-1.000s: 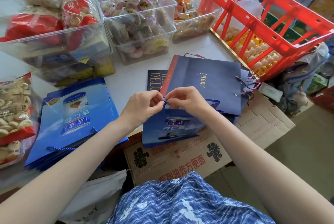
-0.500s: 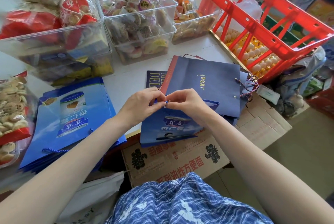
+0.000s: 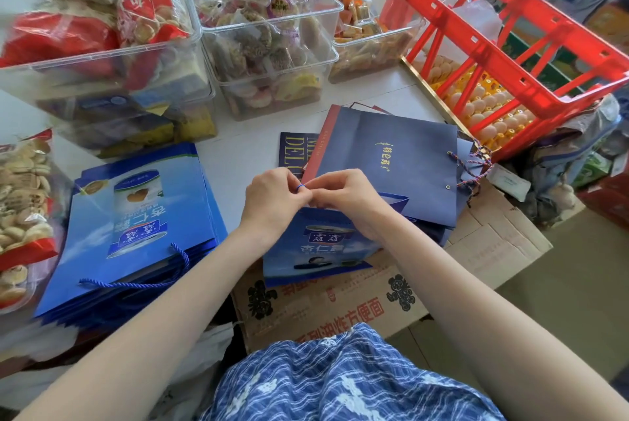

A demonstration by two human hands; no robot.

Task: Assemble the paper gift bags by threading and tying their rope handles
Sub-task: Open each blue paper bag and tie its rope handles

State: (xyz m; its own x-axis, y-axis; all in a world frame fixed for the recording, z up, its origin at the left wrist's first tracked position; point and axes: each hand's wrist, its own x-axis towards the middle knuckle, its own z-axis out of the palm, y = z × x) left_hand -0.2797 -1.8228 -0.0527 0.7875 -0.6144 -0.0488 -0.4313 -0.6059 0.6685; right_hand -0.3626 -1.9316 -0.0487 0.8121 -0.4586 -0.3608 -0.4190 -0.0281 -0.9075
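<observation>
White table [image 3: 238, 155] under my arms: a blue gift bag [image 3: 316, 247] at its near edge, its blue rope [image 3: 300, 186] pinched between my left hand [image 3: 272, 203] and right hand [image 3: 347, 196]. Finished bags [image 3: 136, 226] lie left, navy bags [image 3: 391, 162] behind.

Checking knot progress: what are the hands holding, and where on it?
Both hands, left hand and right hand, pinch the blue rope at a small loop between their fingertips, above the blue gift bag.

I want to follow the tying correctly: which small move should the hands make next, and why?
Probably pull the small blue rope loop tight: both the left hand and right hand pinch it just above the bright blue bag, and it looks unclosed.
</observation>
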